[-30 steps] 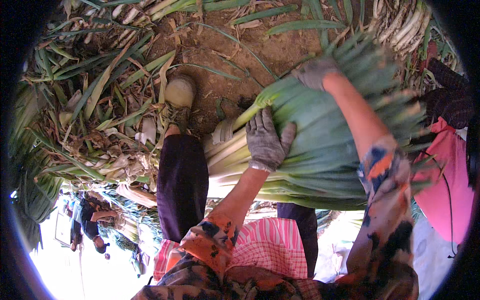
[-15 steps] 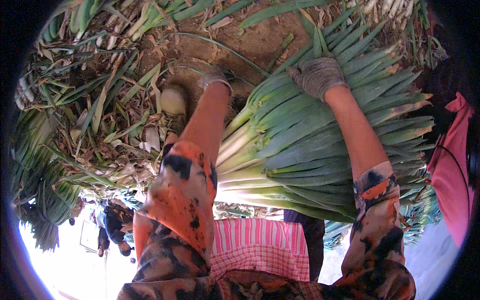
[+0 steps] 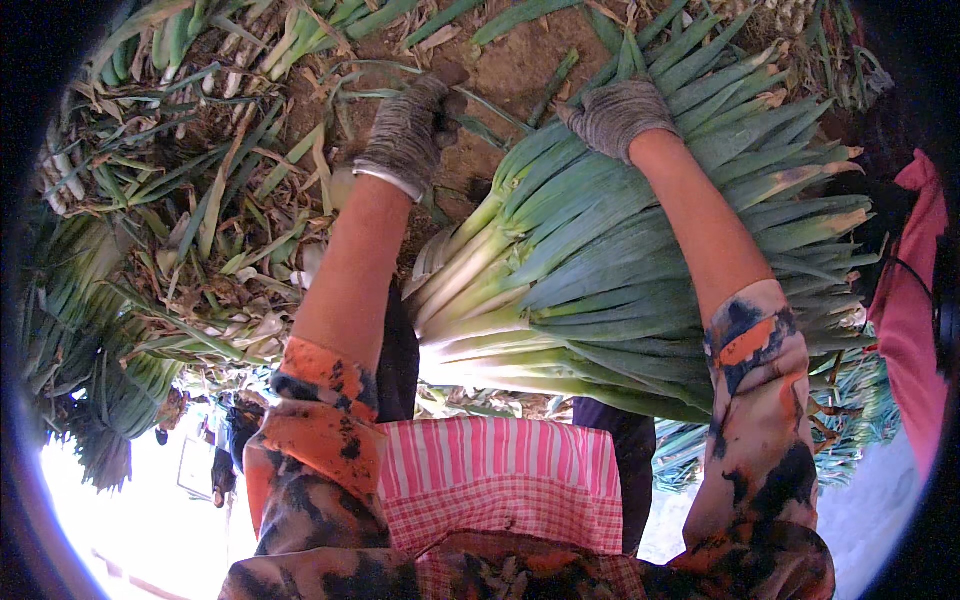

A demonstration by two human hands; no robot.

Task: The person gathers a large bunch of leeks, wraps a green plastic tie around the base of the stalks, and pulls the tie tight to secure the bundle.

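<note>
Green-leaved, white-stemmed leek bundle (image 3: 640, 250) is lying under the gloved right hand (image 3: 618, 112), pressing it flat; left hand (image 3: 410, 130) is hovering loosely curled, leftward.

no pkgs, no labels, no signs, no screens visible

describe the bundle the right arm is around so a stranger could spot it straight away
Start at the patch of bare brown soil at the top. Just below it, the right hand rests on a big bundle of leeks. Unlike the loose scattered leaves, its stalks lie tightly parallel, white ends together.
</note>
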